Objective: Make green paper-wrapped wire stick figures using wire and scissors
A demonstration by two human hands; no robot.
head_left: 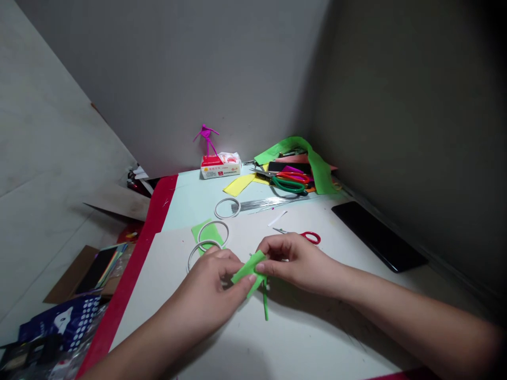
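Between my two hands is a small piece of green crepe paper (250, 271), with a thin green-wrapped stem (265, 303) hanging below it. My left hand (216, 285) pinches the paper's lower left part between thumb and fingers. From the other side my right hand (291, 261) grips it, thumb on top and fingers curled behind. What the fingers hide underneath I cannot make out. Just past my left hand lie two white tape rolls (213, 224), partly over a flat green paper piece (202, 230). Red-handled small scissors (311, 238) rest behind my right hand.
Behind are another tape roll (227, 208), silver wires (269, 202), green-and-red-handled scissors (289, 183) and a green crepe strip (322, 171). A pink wire figure (206, 134) stands at a small box (220, 168). A black phone (376, 235) lies right; a cardboard box (73, 269) is lower left.
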